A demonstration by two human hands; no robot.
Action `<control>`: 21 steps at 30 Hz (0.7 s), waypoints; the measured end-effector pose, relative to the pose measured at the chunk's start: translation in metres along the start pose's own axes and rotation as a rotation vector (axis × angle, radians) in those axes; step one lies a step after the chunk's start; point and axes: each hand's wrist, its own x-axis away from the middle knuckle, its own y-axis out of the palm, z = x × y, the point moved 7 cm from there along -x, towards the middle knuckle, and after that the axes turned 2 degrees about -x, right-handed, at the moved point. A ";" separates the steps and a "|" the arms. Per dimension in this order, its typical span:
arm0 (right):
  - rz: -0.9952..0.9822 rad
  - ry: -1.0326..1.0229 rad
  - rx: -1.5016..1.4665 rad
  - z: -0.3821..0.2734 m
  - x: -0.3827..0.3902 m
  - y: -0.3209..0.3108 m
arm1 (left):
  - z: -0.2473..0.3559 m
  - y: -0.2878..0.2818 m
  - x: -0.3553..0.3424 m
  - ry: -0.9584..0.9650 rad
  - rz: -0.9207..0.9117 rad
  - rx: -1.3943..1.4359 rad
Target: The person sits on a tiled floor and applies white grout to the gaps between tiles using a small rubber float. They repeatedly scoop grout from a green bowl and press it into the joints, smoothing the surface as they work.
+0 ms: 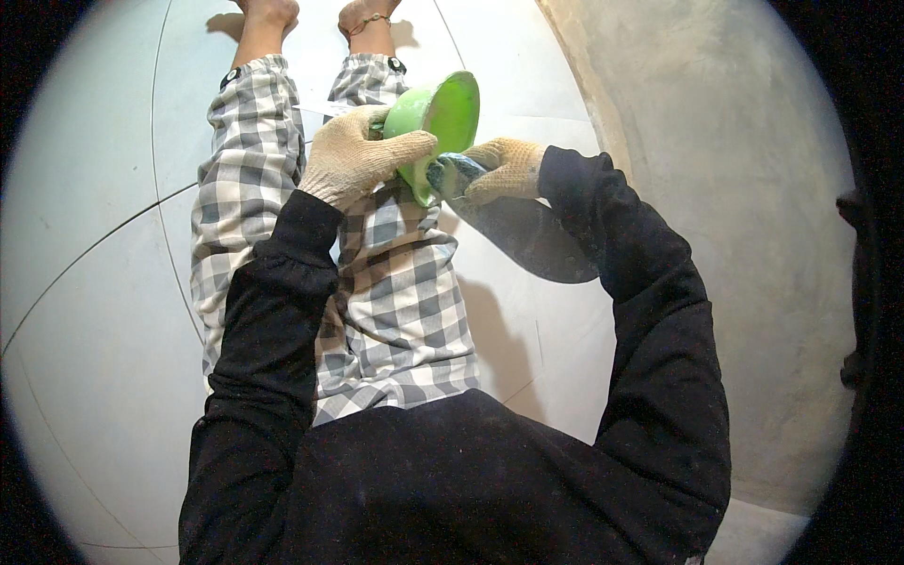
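My left hand point(356, 155), in a cream knit work glove, grips a green bowl point(405, 115) by its side. The bowl is tipped, its opening turned to the right, and pale residue marks the inside. In a matching glove, my right hand point(504, 168) is closed around a smooth grey object point(527, 235) with a rounded end. A dark blue and whitish part of it shows by the fingers, close to the bowl's lower rim. I cannot make out its exact kind or whether it touches the bowl.
My legs in checked trousers point(395, 311) stretch ahead over the pale tiled floor point(94, 254), with bare feet point(268, 11) at the top. Along the right side runs a grey-beige, cement-like surface point(725, 235) with a curved edge.
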 end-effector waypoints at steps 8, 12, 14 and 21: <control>-0.096 -0.251 -0.776 0.003 0.065 0.000 | -0.029 -0.007 0.004 -0.150 -0.063 0.728; 0.288 -0.315 -0.860 0.070 0.140 0.005 | -0.050 -0.004 -0.001 -0.232 -0.064 0.768; 0.365 -0.071 -0.821 0.125 0.184 0.037 | -0.059 -0.003 -0.004 -0.294 -0.033 0.686; 0.507 0.527 -0.387 0.253 0.233 0.181 | -0.047 0.008 -0.002 -0.127 -0.057 0.570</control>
